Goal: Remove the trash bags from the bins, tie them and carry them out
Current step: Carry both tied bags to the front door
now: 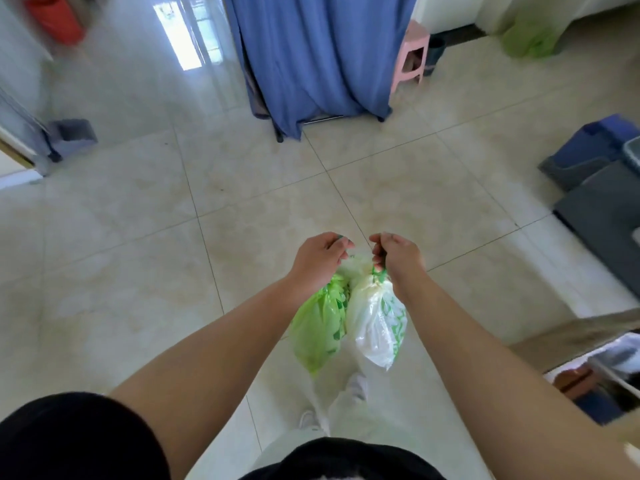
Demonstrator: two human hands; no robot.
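Note:
Two filled trash bags hang in front of me above the tiled floor. My left hand (pixel 320 256) is closed on the gathered top of the green trash bag (pixel 320 327). Just to its right, my right hand (pixel 398 252) grips the green-tied neck of the white trash bag (pixel 377 327), which carries green print. The two bags touch side by side between my forearms. Both hands are held close together, knuckles up.
A blue curtain (pixel 318 57) hangs ahead, with a pink stool (pixel 410 55) beside it. A blue bin (pixel 595 143) and dark grey boxes (pixel 602 209) stand at the right. Another green bag (pixel 530 41) lies far right. A grey dustpan (pixel 72 136) sits at the left wall.

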